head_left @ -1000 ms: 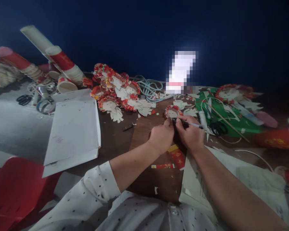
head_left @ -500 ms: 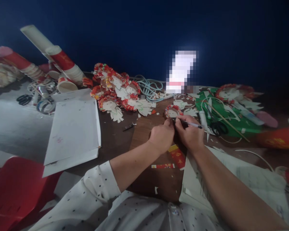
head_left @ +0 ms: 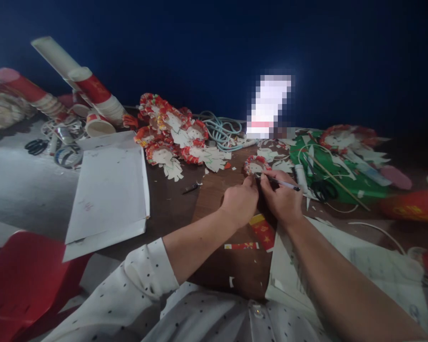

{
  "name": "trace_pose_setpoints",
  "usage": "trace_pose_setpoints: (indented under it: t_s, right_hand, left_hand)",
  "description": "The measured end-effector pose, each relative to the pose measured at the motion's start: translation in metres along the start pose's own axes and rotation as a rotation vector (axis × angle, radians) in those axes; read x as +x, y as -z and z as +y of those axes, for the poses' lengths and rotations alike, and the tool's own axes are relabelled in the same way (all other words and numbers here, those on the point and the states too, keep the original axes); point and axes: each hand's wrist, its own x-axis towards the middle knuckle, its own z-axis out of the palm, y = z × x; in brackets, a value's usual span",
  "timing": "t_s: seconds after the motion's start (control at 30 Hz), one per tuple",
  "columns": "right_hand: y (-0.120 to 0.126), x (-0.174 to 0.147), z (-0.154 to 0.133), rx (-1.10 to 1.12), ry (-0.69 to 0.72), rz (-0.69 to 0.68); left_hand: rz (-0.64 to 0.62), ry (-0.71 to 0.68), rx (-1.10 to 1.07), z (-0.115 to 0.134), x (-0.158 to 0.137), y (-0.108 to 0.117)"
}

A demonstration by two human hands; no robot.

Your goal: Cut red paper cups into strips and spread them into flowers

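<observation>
In the head view, my right hand (head_left: 282, 197) is closed around a slim pen (head_left: 287, 184), its tip end over the lower edge of a small paper craft (head_left: 256, 165). That craft has a red ruffled ring around a white centre and lies flat on a brown board (head_left: 214, 194). My left hand (head_left: 240, 203) is closed, fingers curled, with its index fingertip at the craft's near edge, beside the pen. The fingers partly hide the contact. Under my wrists lie a red and yellow paper piece (head_left: 263, 232) and a red printed strip (head_left: 240, 246).
Finished-looking red ring crafts (head_left: 173, 128) are heaped at back left. White sheets (head_left: 110, 190) lie left, near stacked paper cups (head_left: 98, 92). On the right are black scissors (head_left: 324, 190), a green sheet (head_left: 364, 187) and papers (head_left: 356, 266). A lit, blurred-out screen (head_left: 269, 107) stands behind.
Hardly anything differs. Both hands stay at the small craft, and the pen end shifts very slightly.
</observation>
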Motion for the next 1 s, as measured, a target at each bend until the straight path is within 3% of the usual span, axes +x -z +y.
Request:
trace_pose_setpoints:
  t_s: [1.0]
  right_hand:
    - [-0.0005,-0.0004,-0.0013,-0.041,-0.003,-0.016]
  left_hand:
    - [0.031,0.007,-0.052,0.0001,0.0006,-0.0014]
